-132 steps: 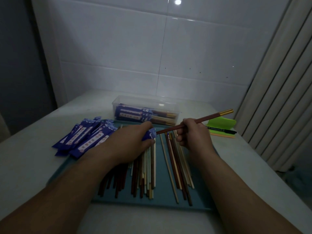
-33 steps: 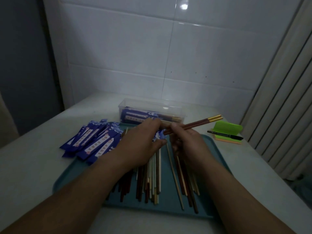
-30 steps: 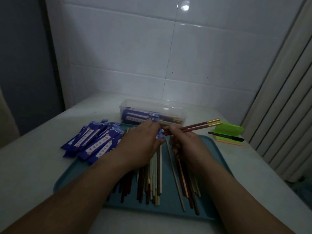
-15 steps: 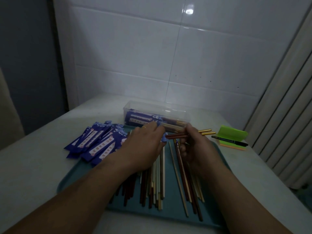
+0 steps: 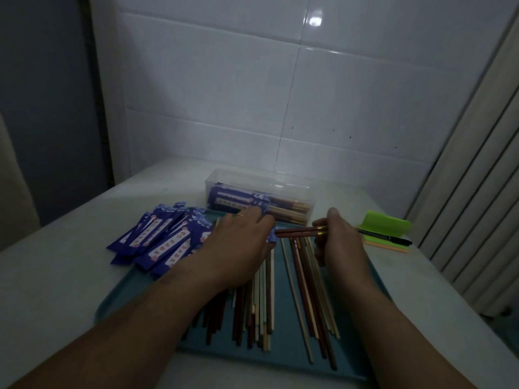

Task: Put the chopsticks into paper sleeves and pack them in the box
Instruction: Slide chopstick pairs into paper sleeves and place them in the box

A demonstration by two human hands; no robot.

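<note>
At frame centre a pair of red chopsticks [image 5: 297, 232] is pinched near its gilt ends by the right hand [image 5: 338, 245], the tips lying at the mouth of a blue sleeve [image 5: 271, 236] gripped under the curled left hand [image 5: 238, 248]. The pair is best kept level and together, and slid in along the sleeve's line, so the paper is not creased. The box [image 5: 259, 179], above centre, is already partly filled.

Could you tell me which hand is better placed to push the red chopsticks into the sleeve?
Right: the right hand pinches the red chopsticks near their gold ends; the left hand holds the sleeve.
</note>
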